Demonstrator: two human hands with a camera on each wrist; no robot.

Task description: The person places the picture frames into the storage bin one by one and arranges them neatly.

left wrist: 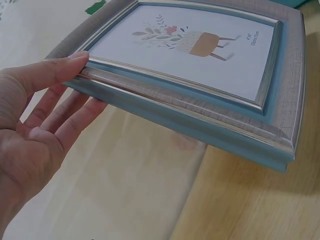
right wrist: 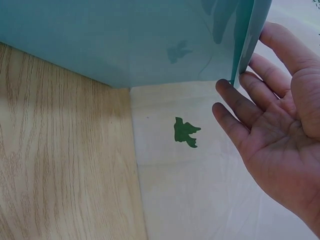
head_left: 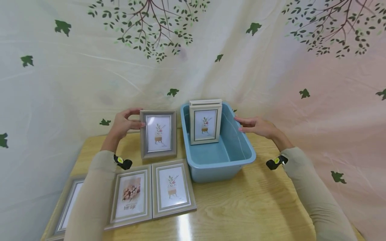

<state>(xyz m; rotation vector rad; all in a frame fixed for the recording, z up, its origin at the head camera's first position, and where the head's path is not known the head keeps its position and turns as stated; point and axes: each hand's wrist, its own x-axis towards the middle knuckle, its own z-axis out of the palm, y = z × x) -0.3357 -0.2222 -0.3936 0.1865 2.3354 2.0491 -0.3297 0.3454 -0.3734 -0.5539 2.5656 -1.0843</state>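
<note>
Fingers (left wrist: 75, 64) of the left hand (head_left: 122, 124) pinch a frame (head_left: 158, 134) by its edge, thumb in front; those of the right hand (head_left: 257, 127), loosely spread and nearly straight, touch the bin (head_left: 214, 174) at 2 o'clock from its centre. Nearest, about 8 o'clock, the cut-off frame (head_left: 67, 207), photo frame (head_left: 131, 197) and plant frame (head_left: 173, 189) lie flat. The pinched frame is outside the bin, at 9 o'clock, near-upright. Farther, inside the bin towards 11 o'clock, stand upright frames (head_left: 206, 124). Judged step: loading the bin. The next move would call for lifting the pinched frame over the wall, towards 3 o'clock.
</note>
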